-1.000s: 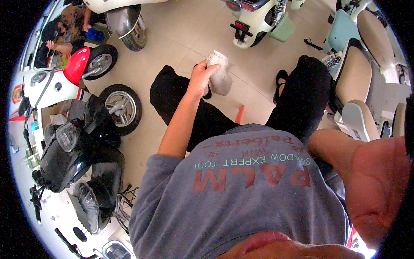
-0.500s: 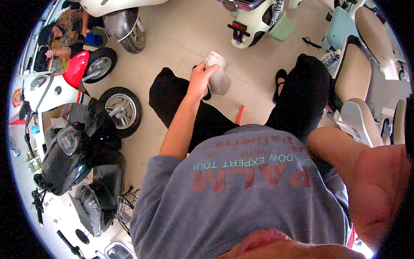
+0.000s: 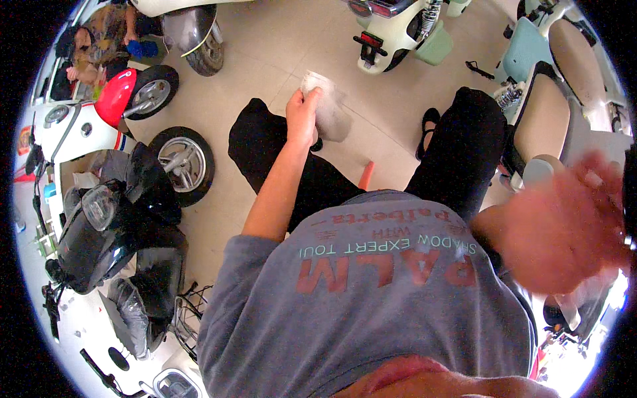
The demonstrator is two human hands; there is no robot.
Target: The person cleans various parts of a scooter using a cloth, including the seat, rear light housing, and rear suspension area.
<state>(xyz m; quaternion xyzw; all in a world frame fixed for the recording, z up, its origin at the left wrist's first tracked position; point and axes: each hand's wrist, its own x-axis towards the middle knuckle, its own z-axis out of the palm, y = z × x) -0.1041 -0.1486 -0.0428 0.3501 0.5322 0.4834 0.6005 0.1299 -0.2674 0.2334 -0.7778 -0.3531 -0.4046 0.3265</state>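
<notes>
My left hand point(image 3: 303, 114) reaches out over the floor between my knees. Its thumb and fingers are closed on the upper end of a pale, grey-stained cloth point(image 3: 328, 106), which hangs down with its lower part loose. The exact kind of cloth is hard to make out. On the right my right hand point(image 3: 564, 232) is raised close to the camera and smeared by motion, so its fingers do not show clearly. Nothing can be made out in it.
Scooters surround me: black one point(image 3: 99, 245) and white-and-red one point(image 3: 116, 99) left, cream one point(image 3: 378, 50) ahead, beige seats point(image 3: 544, 109) right. Another person point(image 3: 106, 40) sits far left. An orange-red bar point(image 3: 366, 174) shows between my legs; a dark strap-like piece point(image 3: 479, 69) lies on the floor.
My left hand has shifted slightly left with the cloth, which now hangs more spread out. My right arm has swung, bringing the blurred right hand into view. The other person has moved slightly.
</notes>
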